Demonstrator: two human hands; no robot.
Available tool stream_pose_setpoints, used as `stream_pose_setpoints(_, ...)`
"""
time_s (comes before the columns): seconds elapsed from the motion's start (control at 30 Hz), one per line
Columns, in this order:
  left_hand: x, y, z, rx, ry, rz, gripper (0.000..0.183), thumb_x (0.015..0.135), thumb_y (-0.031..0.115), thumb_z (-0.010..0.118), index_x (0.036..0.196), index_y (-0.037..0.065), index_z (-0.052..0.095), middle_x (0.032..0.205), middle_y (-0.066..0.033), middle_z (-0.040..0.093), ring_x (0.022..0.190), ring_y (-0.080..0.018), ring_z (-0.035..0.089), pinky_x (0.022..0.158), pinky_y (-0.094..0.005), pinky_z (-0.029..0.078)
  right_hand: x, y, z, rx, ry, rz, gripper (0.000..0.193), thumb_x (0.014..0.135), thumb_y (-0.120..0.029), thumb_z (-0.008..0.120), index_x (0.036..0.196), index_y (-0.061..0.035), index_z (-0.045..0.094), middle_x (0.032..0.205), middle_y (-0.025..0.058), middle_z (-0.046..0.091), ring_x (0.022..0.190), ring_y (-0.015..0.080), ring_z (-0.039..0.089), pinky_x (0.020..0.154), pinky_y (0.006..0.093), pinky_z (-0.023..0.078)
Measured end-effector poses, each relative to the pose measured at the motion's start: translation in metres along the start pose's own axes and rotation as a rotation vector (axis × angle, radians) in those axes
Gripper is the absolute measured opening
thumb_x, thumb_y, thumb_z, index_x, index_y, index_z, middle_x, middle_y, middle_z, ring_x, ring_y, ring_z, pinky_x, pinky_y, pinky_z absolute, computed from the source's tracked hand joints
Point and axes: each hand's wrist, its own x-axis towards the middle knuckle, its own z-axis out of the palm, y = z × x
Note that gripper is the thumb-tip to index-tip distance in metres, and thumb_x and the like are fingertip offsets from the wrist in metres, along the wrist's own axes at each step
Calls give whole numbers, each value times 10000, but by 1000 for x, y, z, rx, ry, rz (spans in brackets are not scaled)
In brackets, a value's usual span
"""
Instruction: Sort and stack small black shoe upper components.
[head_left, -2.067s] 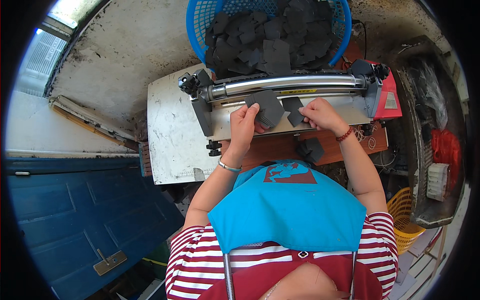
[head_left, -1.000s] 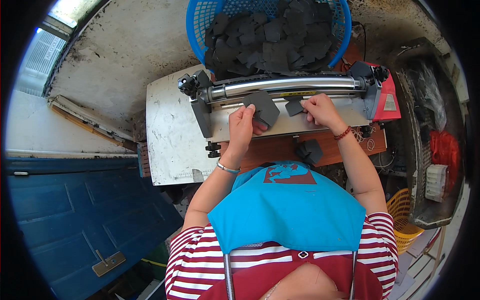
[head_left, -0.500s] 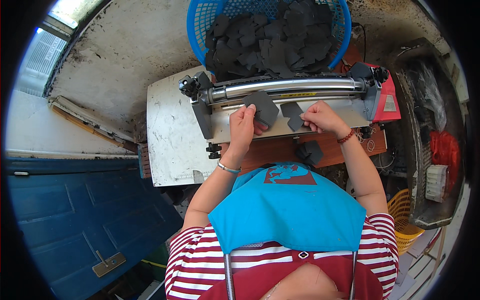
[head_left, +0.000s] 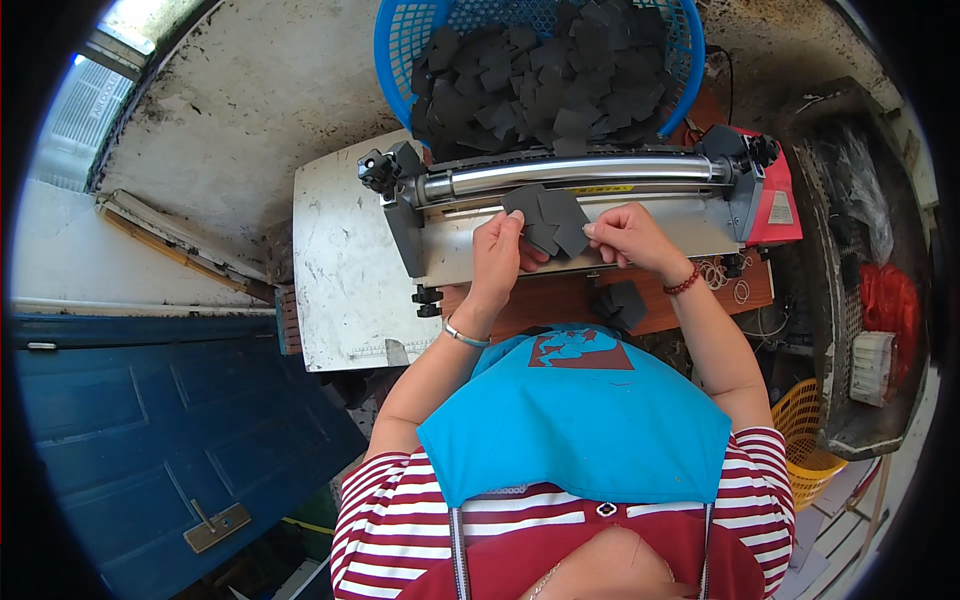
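Observation:
Over the metal bed of a roller machine (head_left: 590, 174), my left hand (head_left: 495, 258) pinches a dark flat cut piece (head_left: 520, 205), perhaps several stacked. My right hand (head_left: 634, 238) has thumb and finger closed on the right edge of another dark cut piece (head_left: 566, 222), which overlaps the left one. Whether the two touch face to face I cannot tell. Below the bed, near the apron, a small stack of dark pieces (head_left: 622, 303) lies on the brown wooden surface (head_left: 665, 312).
Behind the roller a blue plastic basket (head_left: 388, 70) holds a heap of dark pieces (head_left: 540, 85). A stained white table (head_left: 345, 265) extends to the left. To the right are the machine's red end cover (head_left: 775, 190), a dark trough (head_left: 835, 420) and a yellow basket (head_left: 800, 440).
My right hand has moved slightly left, bringing its piece over the one in my left hand. My left hand has shifted a little right.

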Motion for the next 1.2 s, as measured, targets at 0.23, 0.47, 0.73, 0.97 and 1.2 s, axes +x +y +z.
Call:
stream_pose_setpoints(0.23, 2, -2, 1, 42, 10, -12, 303, 995, 253, 413, 957, 9, 590, 790, -102, 677, 594, -143, 651, 461, -215, 491, 8, 4, -13, -242, 252, 126, 365, 902, -295, 593, 699, 4, 637, 530, 39, 598, 382, 86, 509, 384, 225, 405)
stream_pose_setpoints(0.47, 0, 1, 15, -24, -49, -61, 326, 991, 266, 410, 939, 6, 600, 785, -79, 649, 589, -131, 631, 461, -210, 467, 1, -1, 15, -96, 64, -95, 392, 924, -354, 595, 724, -21, 640, 570, 8, 591, 436, 51, 483, 410, 209, 389)
stream_pose_setpoints(0.73, 0, 0, -1, 10, -4, -11, 314, 997, 257, 406, 972, -3, 580, 827, -99, 660, 614, -159, 652, 472, -218, 492, 4, 6, -20, -202, -19, 132, 379, 922, -336, 595, 730, -12, 642, 555, 19, 593, 408, 62, 496, 401, 211, 395)
stream_pose_setpoints(0.97, 0, -4, 10, 20, -34, -24, 311, 996, 257, 414, 970, -2, 582, 833, -89, 645, 610, -157, 648, 470, -223, 487, 7, -3, 8, -159, 156, -24, 406, 923, -367, 586, 740, -10, 646, 536, 10, 574, 401, 61, 483, 396, 219, 390)
stream_pose_setpoints(1.2, -4, -4, 12, -52, -65, -67, 305, 992, 233, 430, 1073, 3, 613, 799, -49, 609, 600, -118, 619, 466, -204, 470, 1, -2, -2, -132, -26, 33, 371, 912, -323, 600, 704, -20, 646, 517, 9, 558, 395, 63, 471, 389, 214, 376)
